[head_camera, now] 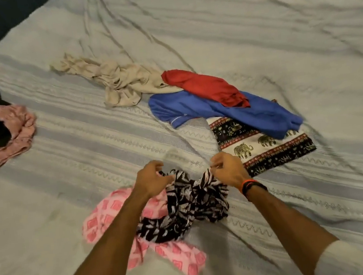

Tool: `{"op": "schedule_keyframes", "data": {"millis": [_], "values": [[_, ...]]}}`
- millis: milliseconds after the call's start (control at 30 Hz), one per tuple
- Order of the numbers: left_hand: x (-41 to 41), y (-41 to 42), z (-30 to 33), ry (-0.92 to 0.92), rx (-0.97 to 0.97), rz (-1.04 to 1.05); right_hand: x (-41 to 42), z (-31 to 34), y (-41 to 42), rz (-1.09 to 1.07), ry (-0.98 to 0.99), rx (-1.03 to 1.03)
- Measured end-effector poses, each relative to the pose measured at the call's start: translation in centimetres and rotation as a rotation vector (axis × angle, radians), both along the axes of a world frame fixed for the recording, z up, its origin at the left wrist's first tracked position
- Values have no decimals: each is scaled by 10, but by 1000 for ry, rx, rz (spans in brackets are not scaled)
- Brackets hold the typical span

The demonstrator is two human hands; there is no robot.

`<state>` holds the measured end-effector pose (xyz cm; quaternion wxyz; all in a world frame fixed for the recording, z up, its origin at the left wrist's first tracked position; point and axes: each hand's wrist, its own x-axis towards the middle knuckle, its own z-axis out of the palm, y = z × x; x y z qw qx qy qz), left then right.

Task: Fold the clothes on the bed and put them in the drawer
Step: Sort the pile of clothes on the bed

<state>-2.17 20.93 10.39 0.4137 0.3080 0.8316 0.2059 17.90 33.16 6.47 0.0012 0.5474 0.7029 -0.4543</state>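
1. while both arms are reaching over the striped bedspread [65,133], the left hand [152,178] and right hand [225,169] are each pinching the top edge of a black-and-white patterned garment [191,204] — bunched, lying at the near edge.
2. it is overlapping a pink patterned garment [107,215]; a blue garment [195,106] and a red garment [204,86] are lying beyond.

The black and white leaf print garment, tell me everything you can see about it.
The black and white leaf print garment is thin, soft-looking fabric, bunched and crumpled, not yet folded. It sits near the front edge of the grey striped bedspread, partly over a pink patterned garment. The left hand and right hand each grip its upper edge, lifting it slightly.
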Motion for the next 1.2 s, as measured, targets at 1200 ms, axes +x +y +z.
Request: {"op": "schedule_keyframes", "data": {"millis": [1200], "values": [[-13,151,-85,-182,72,322,-47,-30,52,82,627,-80]]}}
